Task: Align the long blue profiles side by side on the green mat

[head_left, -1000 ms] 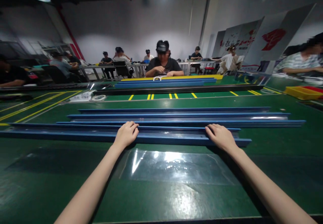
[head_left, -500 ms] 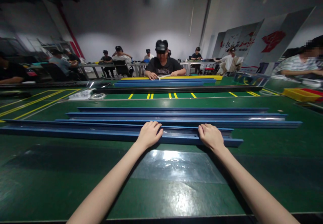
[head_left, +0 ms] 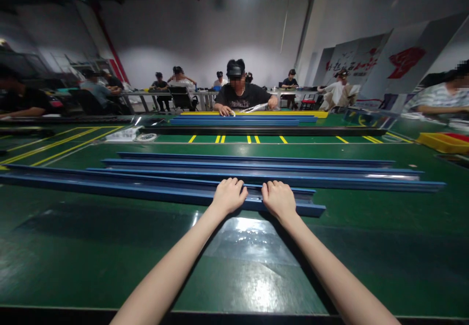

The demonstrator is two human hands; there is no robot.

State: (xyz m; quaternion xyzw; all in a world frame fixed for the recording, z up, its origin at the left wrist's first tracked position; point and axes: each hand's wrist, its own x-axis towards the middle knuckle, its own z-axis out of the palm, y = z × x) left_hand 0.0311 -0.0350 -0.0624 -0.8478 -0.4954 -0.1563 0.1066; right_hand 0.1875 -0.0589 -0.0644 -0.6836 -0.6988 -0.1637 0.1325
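Observation:
A long blue channel profile (head_left: 176,191) lies slantwise on the green table, its open side up. My left hand (head_left: 229,195) is wrapped over it, fingers on the far wall and thumb toward the right. Close by on the right, my right hand (head_left: 279,199) also grips the profile, short of its right end. Behind it lie more blue channel profiles (head_left: 340,175), side by side and nearly touching it near my hands. A clear plastic sheet (head_left: 252,247) lies flat in front of my hands and reflects the light.
Across the table a co-worker (head_left: 242,95) handles a strip above yellow and blue profiles (head_left: 242,120). A long black profile (head_left: 264,130) crosses the table's middle. A tape roll (head_left: 146,138) is at left, a yellow tray (head_left: 439,142) at right.
The front blue profile has slid left, its right end now nearer my right hand. My right hand has moved left, closer to my left hand. The co-worker's one hand has risen with the strip.

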